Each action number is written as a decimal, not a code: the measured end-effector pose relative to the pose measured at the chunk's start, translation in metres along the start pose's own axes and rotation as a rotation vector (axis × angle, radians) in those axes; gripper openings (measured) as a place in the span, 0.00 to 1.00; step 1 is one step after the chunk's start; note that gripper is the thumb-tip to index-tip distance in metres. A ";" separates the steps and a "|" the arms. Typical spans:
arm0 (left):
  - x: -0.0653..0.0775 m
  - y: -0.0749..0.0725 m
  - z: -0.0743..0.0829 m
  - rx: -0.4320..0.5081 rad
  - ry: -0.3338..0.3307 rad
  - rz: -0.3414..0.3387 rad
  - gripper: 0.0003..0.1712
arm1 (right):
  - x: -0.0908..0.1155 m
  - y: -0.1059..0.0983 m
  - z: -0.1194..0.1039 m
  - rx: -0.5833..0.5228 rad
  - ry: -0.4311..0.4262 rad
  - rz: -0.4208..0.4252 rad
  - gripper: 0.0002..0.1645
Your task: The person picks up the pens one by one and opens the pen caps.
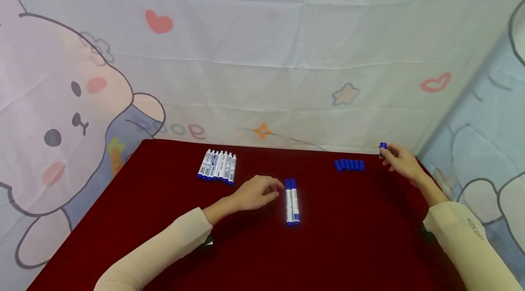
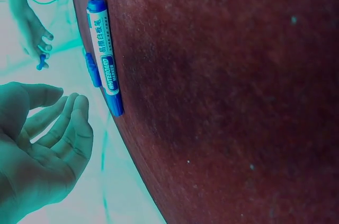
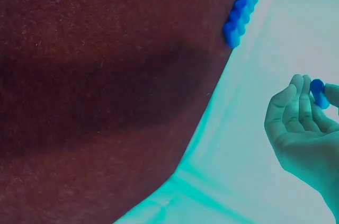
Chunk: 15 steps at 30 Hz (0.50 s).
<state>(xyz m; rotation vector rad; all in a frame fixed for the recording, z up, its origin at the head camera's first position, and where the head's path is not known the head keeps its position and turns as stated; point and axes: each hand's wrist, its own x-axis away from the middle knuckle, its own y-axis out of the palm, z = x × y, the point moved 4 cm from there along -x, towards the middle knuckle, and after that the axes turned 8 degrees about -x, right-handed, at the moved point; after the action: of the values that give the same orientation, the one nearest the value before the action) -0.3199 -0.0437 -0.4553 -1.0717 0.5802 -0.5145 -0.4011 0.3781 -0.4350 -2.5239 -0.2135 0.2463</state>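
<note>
At the table's back right, my right hand (image 1: 402,161) pinches a blue marker cap (image 1: 383,146) between thumb and fingers, raised above the cloth. The same cap (image 3: 319,94) shows in the right wrist view. Left of it lies a row of several loose blue caps (image 1: 349,165). My left hand (image 1: 256,192) hovers beside two capped whiteboard markers (image 1: 292,204) in the middle, its fingers relaxed and holding nothing. In the left wrist view a whiteboard marker (image 2: 104,54) with a white barrel lies beyond the fingertips, apart from the hand.
Several uncapped white markers (image 1: 217,166) lie side by side at the back left, blue ends toward me. A dark red cloth (image 1: 262,254) covers the table. Printed curtains (image 1: 254,54) hang right behind its back edge and along both sides.
</note>
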 end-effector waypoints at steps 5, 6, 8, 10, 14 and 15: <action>-0.001 0.003 0.002 -0.001 0.026 -0.009 0.14 | -0.003 -0.003 0.019 -0.023 0.066 0.037 0.32; -0.001 0.004 0.003 0.001 0.027 -0.013 0.14 | -0.004 -0.001 0.022 -0.019 0.082 0.036 0.33; 0.001 0.007 0.002 0.005 0.021 -0.021 0.14 | -0.006 0.003 0.027 -0.010 0.113 0.027 0.35; 0.002 0.010 0.002 0.009 0.014 -0.026 0.14 | -0.009 0.009 0.031 -0.004 0.142 0.015 0.36; 0.003 0.016 0.004 0.019 0.011 -0.033 0.14 | -0.016 0.021 0.037 0.005 0.191 0.008 0.36; 0.003 0.018 0.005 0.022 0.014 -0.034 0.14 | -0.017 0.024 0.039 0.011 0.199 0.012 0.36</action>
<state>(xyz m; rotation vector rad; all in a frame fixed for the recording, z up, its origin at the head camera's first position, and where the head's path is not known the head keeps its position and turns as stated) -0.3121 -0.0352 -0.4704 -1.0592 0.5685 -0.5572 -0.4239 0.3762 -0.4776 -2.5189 -0.1173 0.0005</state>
